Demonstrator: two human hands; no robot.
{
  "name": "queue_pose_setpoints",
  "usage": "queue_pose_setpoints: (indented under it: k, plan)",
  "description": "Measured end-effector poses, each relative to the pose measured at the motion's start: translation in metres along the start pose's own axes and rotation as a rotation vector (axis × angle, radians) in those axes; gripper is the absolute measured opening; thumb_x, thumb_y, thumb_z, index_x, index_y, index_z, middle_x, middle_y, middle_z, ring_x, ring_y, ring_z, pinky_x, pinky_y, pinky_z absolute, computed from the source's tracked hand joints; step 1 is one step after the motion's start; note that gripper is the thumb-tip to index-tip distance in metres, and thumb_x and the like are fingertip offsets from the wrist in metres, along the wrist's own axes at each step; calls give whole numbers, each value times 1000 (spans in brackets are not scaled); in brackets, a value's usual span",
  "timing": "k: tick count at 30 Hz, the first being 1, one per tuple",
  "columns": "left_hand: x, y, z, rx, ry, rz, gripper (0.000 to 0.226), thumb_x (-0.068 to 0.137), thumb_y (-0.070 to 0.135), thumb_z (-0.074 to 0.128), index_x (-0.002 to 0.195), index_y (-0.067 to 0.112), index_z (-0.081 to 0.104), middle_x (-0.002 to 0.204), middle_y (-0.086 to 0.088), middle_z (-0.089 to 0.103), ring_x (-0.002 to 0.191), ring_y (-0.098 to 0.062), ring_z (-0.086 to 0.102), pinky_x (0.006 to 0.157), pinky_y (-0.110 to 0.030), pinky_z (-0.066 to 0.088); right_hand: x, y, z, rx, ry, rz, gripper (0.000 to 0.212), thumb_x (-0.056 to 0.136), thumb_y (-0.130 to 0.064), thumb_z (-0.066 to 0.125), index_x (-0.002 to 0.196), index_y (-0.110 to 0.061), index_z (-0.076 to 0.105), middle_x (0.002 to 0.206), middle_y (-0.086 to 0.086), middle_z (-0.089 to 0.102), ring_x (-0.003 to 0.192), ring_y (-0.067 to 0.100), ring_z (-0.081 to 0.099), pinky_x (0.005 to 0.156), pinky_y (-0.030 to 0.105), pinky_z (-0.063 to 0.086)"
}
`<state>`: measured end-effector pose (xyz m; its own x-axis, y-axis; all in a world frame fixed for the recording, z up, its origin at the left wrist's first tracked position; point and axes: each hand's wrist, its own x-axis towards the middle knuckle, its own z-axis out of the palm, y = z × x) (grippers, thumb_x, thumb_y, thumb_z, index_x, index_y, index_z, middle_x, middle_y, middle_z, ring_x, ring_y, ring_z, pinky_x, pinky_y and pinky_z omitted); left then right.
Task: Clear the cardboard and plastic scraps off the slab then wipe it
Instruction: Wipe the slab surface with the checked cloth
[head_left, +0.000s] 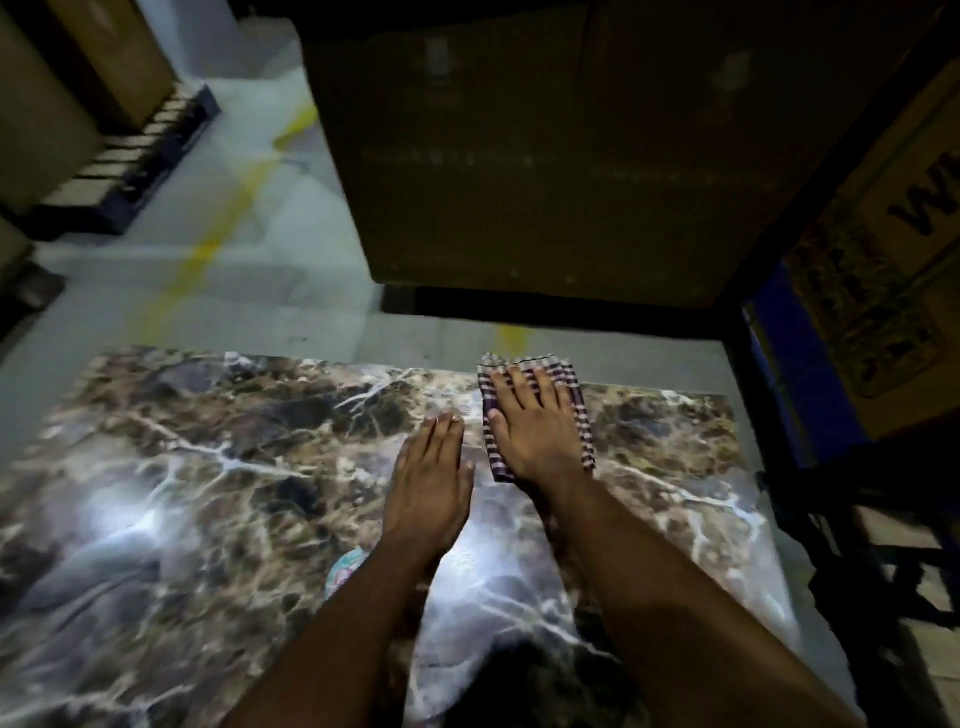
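Left hand (430, 470) lies flat on the slab (208, 493), fingers straight and together, palm down, holding nothing. Right hand (532, 415) just beside it and a little farther out — fingers spread and straight, pressing a checked cloth (582, 415) onto the stone near the far edge. The cloth is purple-and-white, folded, its far end reaching the slab's far edge. Both forearms run up from the bottom of the view.

Slab: glossy brown marble pattern with white veins, two bright glare patches on it, one left of the forearms and one between them. A small pale, coloured scrap (345, 564) shows at the left forearm's near side; what it is cannot be told.

Beyond the slab — grey floor (291, 291) with a blurred yellow line (218, 234). A large cardboard box (545, 156) stands past the far edge. More boxes on a dark pallet (140, 156) at far left; a printed carton (883, 291) at right.
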<state>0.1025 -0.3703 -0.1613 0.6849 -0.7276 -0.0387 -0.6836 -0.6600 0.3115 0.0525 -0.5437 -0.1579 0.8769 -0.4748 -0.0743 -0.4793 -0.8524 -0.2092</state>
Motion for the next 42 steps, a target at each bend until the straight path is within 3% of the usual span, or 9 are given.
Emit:
queue_pose_setpoints:
  k: [4, 11, 19, 22, 25, 29, 33, 38, 42]
  plan:
    - [-29, -77, -27, -9, 35, -123, 59, 104, 43, 25, 158, 18, 27, 166, 0, 22, 154, -18, 14, 124, -41, 18, 20, -72, 11, 4, -32, -44, 64, 100, -49, 17, 162, -30, 13, 169, -1, 13, 156, 29, 4, 125, 48, 2]
    - [-74, -221, -76, -16, 78, -275, 57, 106, 41, 33, 159, 21, 24, 167, 2, 20, 155, -15, 9, 125, -36, 13, 60, -211, 40, -46, -50, -87, 60, 104, -48, 25, 161, -32, 12, 169, -3, 13, 156, 28, 4, 123, 49, 7]
    - [-93, -345, -119, -28, 44, -286, 61, 107, 44, 26, 161, 22, 9, 169, 3, 3, 155, -14, -3, 126, -35, 8, 121, -365, 62, -68, -82, -167, 60, 106, -50, 20, 161, -32, 7, 170, -3, 8, 156, 27, 2, 124, 49, 5]
    - [-88, -381, -130, -25, 33, -276, 63, 106, 44, 29, 161, 21, 10, 169, 3, 3, 155, -15, -1, 125, -36, 12, 141, -417, 72, -70, -82, -188, 60, 106, -49, 21, 161, -32, 7, 170, -4, 8, 156, 27, 2, 124, 50, 5]
    - [-86, -416, -136, -6, 40, -248, 63, 106, 43, 32, 161, 19, 11, 169, 1, 8, 155, -17, 3, 125, -36, 7, 159, -471, 84, -81, -95, -232, 60, 106, -49, 20, 162, -32, 7, 170, -3, 7, 156, 27, 2, 125, 51, 5]
    - [-89, -444, -138, 24, 96, -193, 64, 102, 44, 25, 159, 15, 24, 166, -3, 23, 153, -20, 19, 125, -38, 13, 175, -517, 94, -94, -93, -285, 59, 106, -48, 21, 161, -32, 10, 170, -3, 8, 156, 27, 2, 125, 49, 4]
    - [-109, -456, -135, 31, 113, -211, 66, 100, 43, 24, 158, 12, 24, 166, -5, 22, 154, -21, 18, 124, -40, 19, 160, -529, 99, -114, -97, -324, 58, 106, -48, 22, 161, -34, 12, 170, -3, 9, 156, 25, 0, 125, 48, 3]
    - [-150, -456, -138, 46, 121, -273, 63, 102, 38, 33, 155, 5, 31, 162, -13, 31, 152, -25, 25, 124, -39, 19, 95, -554, 112, -123, -85, -398, 60, 102, -50, 17, 160, -34, 21, 168, -3, 18, 156, 27, 6, 123, 50, 8]
    - [-210, -452, -146, -70, 97, -392, 70, 98, 45, 17, 154, 6, 33, 162, -12, 32, 151, -23, 27, 123, -37, 18, 27, -574, 124, -107, -106, -430, 61, 101, -50, 20, 159, -31, 25, 167, -2, 23, 155, 30, 12, 122, 51, 11]
